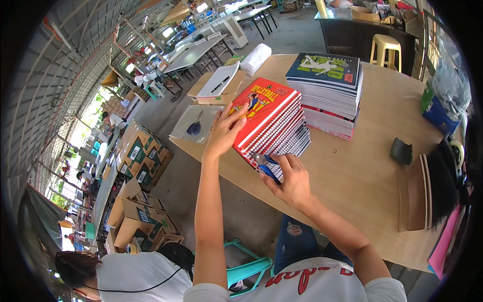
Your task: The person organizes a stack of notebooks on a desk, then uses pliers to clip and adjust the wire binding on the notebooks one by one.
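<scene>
A stack of spiral-bound notebooks [266,95] with red covers stands on the table's near left part. My left hand [224,133] lies on the top cover near its left edge, fingers stretched out and holding nothing. In my right hand [293,182] are small pliers [268,170] with blue handles. Their metal jaws are at the wire spirals on the stack's near side, low in the pile. Whether the jaws grip a wire is too small to tell. Just behind and to the right is a taller notebook stack [324,70] with a dark blue and green top cover.
Scissors [194,127] lie in a clear plastic tray at the table's left edge, near a box with papers and a pen [220,86]. A dark brush-like piece [441,186] and a blue-green bag [437,113] are at right. A co-worker [136,272] sits lower left beside cartons [143,224].
</scene>
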{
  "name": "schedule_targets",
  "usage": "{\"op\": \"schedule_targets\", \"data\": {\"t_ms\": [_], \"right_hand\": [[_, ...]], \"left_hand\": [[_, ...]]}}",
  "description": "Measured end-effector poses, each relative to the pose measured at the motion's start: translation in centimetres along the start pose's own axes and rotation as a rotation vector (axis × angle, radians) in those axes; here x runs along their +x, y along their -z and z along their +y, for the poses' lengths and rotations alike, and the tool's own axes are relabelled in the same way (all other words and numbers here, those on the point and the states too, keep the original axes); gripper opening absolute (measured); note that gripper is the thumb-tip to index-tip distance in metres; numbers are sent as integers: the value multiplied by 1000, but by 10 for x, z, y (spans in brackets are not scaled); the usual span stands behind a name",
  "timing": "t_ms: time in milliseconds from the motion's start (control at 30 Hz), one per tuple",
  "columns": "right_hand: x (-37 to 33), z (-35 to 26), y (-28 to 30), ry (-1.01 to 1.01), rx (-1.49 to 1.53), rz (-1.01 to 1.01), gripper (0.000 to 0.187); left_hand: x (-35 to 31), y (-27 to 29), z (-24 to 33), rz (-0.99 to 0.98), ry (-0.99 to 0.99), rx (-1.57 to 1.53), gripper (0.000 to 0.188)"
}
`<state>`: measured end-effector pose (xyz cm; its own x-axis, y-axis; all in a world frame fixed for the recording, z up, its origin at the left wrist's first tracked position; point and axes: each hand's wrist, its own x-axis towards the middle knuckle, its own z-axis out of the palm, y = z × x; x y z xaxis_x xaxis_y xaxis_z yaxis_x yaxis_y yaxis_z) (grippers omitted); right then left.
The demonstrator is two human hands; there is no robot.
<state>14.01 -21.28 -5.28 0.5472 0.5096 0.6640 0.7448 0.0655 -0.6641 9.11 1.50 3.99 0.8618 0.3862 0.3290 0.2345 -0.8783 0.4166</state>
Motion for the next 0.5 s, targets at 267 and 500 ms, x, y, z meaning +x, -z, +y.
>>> {"op": "schedule_targets", "data": {"t_ms": [267, 500], "right_hand": [[5, 11, -5, -753, 833, -420, 39], [-4, -7, -3, 20, -59, 8, 46]], "left_hand": [[0, -9, -13, 59, 13, 54, 39], [1, -6, -14, 79, -29, 77, 39]]}}
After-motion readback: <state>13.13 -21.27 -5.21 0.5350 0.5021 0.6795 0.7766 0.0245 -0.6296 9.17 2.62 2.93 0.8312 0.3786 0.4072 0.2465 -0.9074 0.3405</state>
